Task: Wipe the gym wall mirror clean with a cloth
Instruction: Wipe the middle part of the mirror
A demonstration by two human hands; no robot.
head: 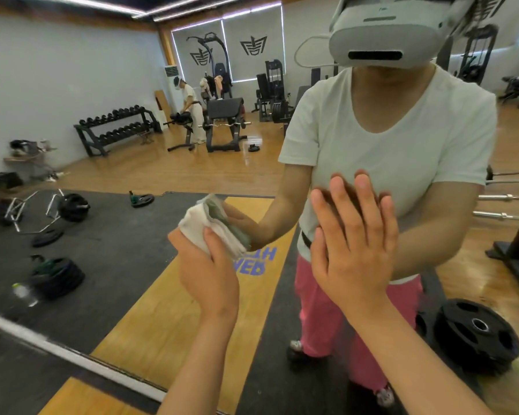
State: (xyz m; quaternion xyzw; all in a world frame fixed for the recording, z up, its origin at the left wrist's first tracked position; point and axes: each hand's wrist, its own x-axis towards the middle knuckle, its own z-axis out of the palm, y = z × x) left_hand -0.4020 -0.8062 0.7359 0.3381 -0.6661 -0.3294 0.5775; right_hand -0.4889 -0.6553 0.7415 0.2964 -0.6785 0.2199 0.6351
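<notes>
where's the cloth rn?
Head view, centre-left: the cloth is gripped in the left hand against the mirror, left of the right hand flat on the glass.

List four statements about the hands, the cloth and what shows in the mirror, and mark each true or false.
1. The left hand grips a white cloth up against the mirror. True.
2. The right hand is curled into a fist. False: its fingers are straight, with the palm held flat toward the glass.
3. A black weight plate shows at the lower right. True.
4. The cloth is bright red. False: it is white.
</notes>
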